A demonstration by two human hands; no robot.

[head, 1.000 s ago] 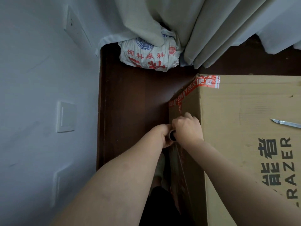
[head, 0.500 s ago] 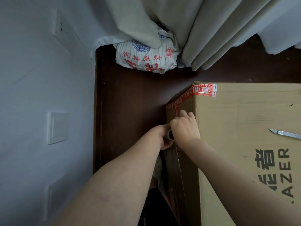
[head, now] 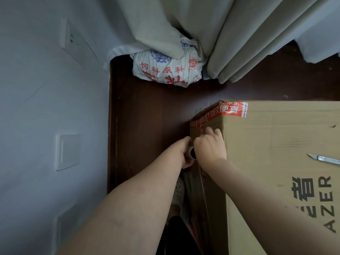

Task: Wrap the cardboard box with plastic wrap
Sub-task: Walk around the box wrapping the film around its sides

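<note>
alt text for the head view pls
A person's left hand grips a clear plastic wrap roll against the side of a large brown cardboard box; the right hand rests beside it. A silver knife blade lies on top.

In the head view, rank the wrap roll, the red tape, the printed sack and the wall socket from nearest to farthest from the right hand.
1. wrap roll, against the right hand, on its left.
2. red tape, just beyond, on the box corner.
3. printed sack, on the floor by the curtain.
4. wall socket, far left on the wall.
</note>
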